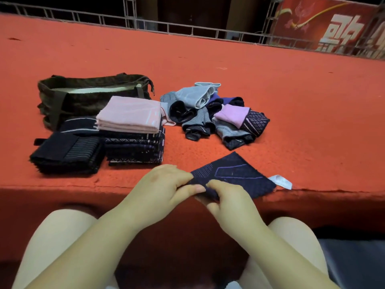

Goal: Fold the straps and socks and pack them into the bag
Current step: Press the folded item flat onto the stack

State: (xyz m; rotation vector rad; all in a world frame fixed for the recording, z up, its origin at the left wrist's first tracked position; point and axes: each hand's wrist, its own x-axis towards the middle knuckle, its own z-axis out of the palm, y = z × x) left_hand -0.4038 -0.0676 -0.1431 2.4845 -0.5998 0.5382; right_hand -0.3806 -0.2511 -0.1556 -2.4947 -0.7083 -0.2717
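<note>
Soft cloth things on a rough red carpet

The red carpet (270,97) over the bench looks rough and fuzzy, not shiny, and frayed along its near edge. The dark blue piece (235,174) at that edge is knitted cloth with thin purple lines, and its white tag (281,181) looks smooth and thin. The pink folded cloths (131,114) look soft and matt. The dark stack (135,147) and the black stack (66,153) are ribbed, stretchy knit. The loose pile (214,113) is soft knit too. The brown bag (93,88) is dull woven cloth. The far railing (187,30) is metal.
</note>
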